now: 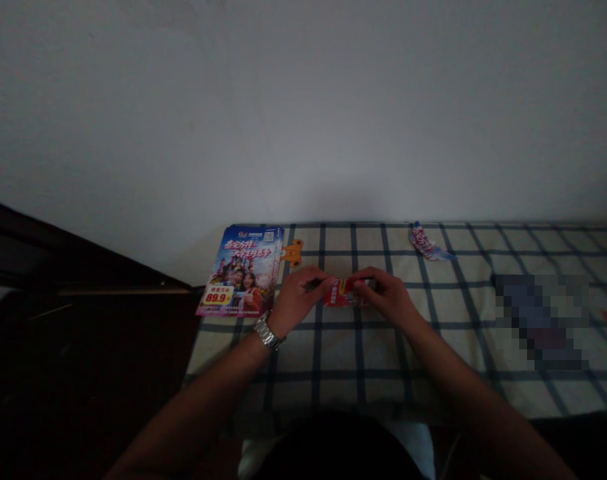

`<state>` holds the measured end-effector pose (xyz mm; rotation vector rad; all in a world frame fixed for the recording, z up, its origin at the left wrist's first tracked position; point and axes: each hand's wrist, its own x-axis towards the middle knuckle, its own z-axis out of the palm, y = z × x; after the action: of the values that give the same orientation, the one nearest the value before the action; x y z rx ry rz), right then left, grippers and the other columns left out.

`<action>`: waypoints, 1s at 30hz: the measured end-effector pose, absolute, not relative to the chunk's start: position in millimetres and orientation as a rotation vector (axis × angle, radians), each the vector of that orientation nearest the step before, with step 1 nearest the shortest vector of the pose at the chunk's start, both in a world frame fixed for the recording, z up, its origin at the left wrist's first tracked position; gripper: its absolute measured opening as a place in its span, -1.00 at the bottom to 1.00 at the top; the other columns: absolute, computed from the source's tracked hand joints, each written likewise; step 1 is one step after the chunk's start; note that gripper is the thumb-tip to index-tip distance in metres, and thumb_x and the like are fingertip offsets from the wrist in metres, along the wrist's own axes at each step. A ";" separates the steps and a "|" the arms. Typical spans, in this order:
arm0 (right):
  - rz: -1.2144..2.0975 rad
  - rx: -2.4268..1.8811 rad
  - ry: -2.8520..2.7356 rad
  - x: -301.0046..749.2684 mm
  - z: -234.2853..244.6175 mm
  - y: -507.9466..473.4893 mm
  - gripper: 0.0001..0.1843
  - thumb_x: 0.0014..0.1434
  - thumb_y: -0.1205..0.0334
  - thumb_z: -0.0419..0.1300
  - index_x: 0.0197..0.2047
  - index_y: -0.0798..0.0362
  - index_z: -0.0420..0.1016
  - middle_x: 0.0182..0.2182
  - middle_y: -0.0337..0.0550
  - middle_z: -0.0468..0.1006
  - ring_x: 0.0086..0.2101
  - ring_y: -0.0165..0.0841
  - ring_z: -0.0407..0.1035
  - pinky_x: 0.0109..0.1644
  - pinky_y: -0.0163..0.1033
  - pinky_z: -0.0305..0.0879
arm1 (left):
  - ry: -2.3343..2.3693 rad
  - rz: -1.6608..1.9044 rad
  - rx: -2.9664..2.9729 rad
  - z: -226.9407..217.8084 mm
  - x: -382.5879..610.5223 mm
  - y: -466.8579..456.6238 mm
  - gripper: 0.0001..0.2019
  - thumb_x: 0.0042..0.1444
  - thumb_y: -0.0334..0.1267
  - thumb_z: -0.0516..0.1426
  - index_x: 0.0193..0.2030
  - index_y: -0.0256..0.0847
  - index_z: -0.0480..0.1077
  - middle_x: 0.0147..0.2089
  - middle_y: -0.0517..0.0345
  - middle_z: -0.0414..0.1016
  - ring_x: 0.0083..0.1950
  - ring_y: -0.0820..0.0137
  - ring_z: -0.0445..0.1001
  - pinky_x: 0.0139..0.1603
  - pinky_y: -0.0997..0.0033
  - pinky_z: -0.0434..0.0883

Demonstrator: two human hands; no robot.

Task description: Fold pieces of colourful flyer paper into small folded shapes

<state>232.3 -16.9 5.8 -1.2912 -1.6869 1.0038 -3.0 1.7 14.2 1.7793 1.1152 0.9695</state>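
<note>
A small red piece of printed paper (341, 292), seemingly folded, is held low over the checked cloth. My left hand (306, 293) pinches its left end between thumb and fingers, with a metal watch (268, 331) on the wrist. At the other end, my right hand (380, 293) grips the paper the same way, its fingers curled. Just left of my left hand lies a stack of colourful flyers (242, 273) with a blue top. Beside the stack sits a flat orange bear shape (292, 253). The fingers partly cover the paper.
A white and blue checked cloth (303, 373) covers the table, which meets a pale wall (303, 120). Toward the back right lies a crumpled or folded printed paper piece (427, 245). A blurred-out dark flat object (538, 323) rests at the right. Dark floor shows at left.
</note>
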 end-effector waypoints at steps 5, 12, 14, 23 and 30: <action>0.703 -1.236 -1.807 237.6 5.6 -13.3 -0.80 0.30 0.11 0.27 -0.06 -0.03 0.58 -0.19 -0.11 0.63 -0.22 -0.25 0.48 -0.17 -0.16 0.41 | 1.099 1.116 1.811 14.1 -6.1 1.8 -0.85 0.31 -0.17 0.23 -0.18 -0.15 0.61 -0.27 0.14 0.59 -0.23 0.40 0.54 -0.19 0.43 0.45; 0.530 -1.098 -1.829 240.7 2.8 -9.4 -0.89 0.32 0.25 0.26 -0.10 -0.07 0.59 -0.18 -0.14 0.59 -0.33 -0.34 0.47 -0.28 -0.20 0.44 | 0.967 1.222 1.993 20.5 -5.3 -0.6 -0.89 0.31 -0.21 0.23 -0.12 -0.09 0.62 -0.12 0.12 0.60 -0.10 0.39 0.57 -0.03 0.34 0.53; 0.509 -1.068 -1.832 241.1 2.9 -9.1 -0.87 0.32 0.28 0.26 -0.09 -0.08 0.59 -0.14 -0.12 0.60 -0.18 -0.28 0.52 -0.11 -0.14 0.51 | 0.948 1.218 2.051 20.1 -5.9 -0.3 -0.89 0.32 -0.22 0.23 -0.10 -0.09 0.61 -0.08 0.11 0.58 -0.07 0.39 0.57 0.01 0.31 0.54; 0.478 -1.111 -1.922 244.5 -1.3 -4.4 -0.79 0.33 0.30 0.24 0.00 -0.10 0.59 0.00 -0.09 0.59 0.02 -0.22 0.51 0.16 -0.02 0.48 | 0.917 1.059 2.356 10.4 -8.9 5.0 -0.84 0.33 -0.27 0.20 0.02 -0.10 0.53 0.10 0.06 0.55 0.12 0.31 0.51 0.18 0.17 0.48; 0.458 -1.120 -2.025 245.9 -13.9 0.6 -0.78 0.32 0.26 0.26 0.03 -0.08 0.57 0.15 -0.02 0.51 0.12 -0.17 0.47 0.22 0.01 0.47 | 0.890 0.854 2.521 -1.9 -9.6 10.5 -0.76 0.34 -0.31 0.16 0.11 -0.10 0.46 0.19 0.06 0.51 0.21 0.26 0.47 0.23 0.14 0.46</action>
<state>245.9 0.6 -13.9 -1.1200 -2.0251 0.4575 -9.6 10.5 -1.9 2.5209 0.8900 0.8538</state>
